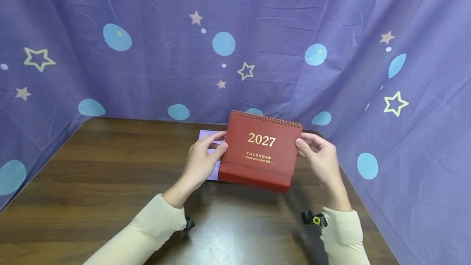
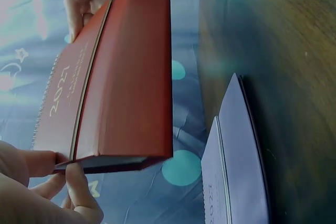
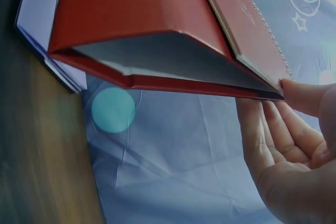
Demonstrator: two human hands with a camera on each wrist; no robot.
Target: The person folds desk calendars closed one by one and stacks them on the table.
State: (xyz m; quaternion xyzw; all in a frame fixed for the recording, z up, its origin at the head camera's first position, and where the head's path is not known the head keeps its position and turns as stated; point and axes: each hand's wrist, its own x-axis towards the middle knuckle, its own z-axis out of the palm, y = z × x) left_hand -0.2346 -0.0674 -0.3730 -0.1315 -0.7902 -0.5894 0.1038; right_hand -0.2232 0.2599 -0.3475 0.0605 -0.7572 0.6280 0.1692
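A red desk calendar (image 1: pixel 262 150) marked 2027 is held up off the table between both hands, its spiral binding at the top and its folded stand below. My left hand (image 1: pixel 201 156) pinches its left edge, thumb on the front cover and fingers behind. On the opposite edge, my right hand (image 1: pixel 321 156) pinches it the same way. From the right wrist view, the hollow triangular stand of the calendar (image 3: pixel 142 22) shows from the side. A lilac desk calendar (image 2: pixel 239 145) stands on the table behind, mostly hidden by the red one in the head view.
The brown wooden table (image 1: pixel 92 187) spreads out beneath the hands. A purple curtain (image 1: pixel 154 52) with stars and blue dots hangs behind it and along both sides. Dark straps with small devices sit at both wrists.
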